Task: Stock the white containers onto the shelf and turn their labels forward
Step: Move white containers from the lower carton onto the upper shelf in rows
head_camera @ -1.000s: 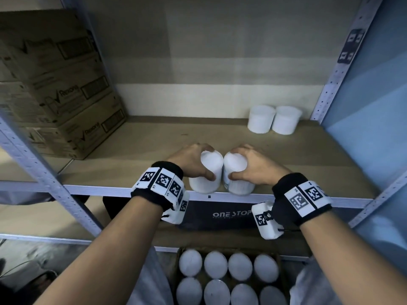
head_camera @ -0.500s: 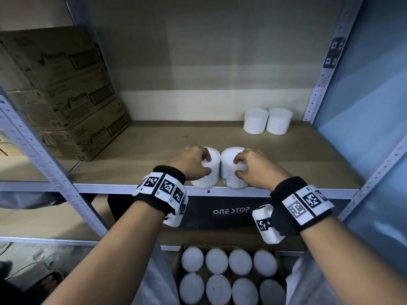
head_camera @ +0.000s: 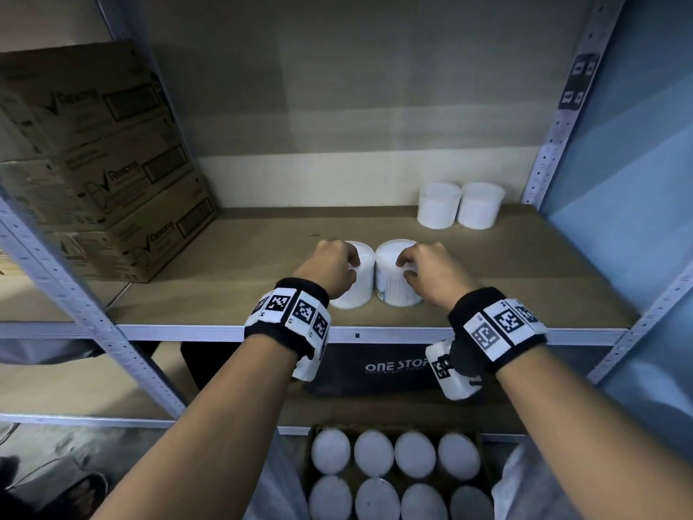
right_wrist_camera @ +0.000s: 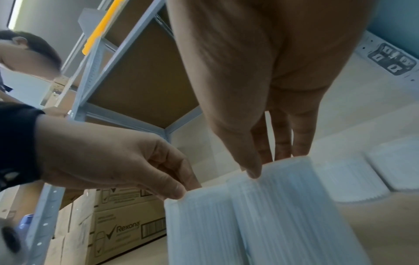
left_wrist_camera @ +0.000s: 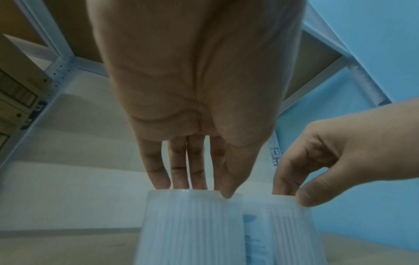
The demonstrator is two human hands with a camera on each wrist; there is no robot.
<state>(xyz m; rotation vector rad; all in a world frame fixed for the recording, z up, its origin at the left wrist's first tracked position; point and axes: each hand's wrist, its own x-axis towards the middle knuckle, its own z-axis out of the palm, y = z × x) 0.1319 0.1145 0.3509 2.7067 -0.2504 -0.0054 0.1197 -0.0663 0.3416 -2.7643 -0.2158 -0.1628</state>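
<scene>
Two white ribbed containers stand side by side on the brown shelf (head_camera: 525, 279), a little back from its front edge. My left hand (head_camera: 350, 266) pinches the top rim of the left container (head_camera: 360, 290), thumb in front and fingers behind, as the left wrist view shows (left_wrist_camera: 181, 233). My right hand (head_camera: 407, 268) pinches the top rim of the right container (head_camera: 390, 290) in the same way (right_wrist_camera: 294, 206). Printed label text shows on the right container's front left side. No label shows on the left one.
Two more white containers (head_camera: 459, 206) stand at the shelf's back right corner. Stacked cardboard boxes (head_camera: 105, 155) fill the shelf's left end. A box of several white containers (head_camera: 393, 478) sits below me. Metal uprights (head_camera: 555, 118) frame the bay.
Both hands have moved the two containers from the shelf's front edge further in and stood them upright. My grips have shifted from the sides to the top rims.
</scene>
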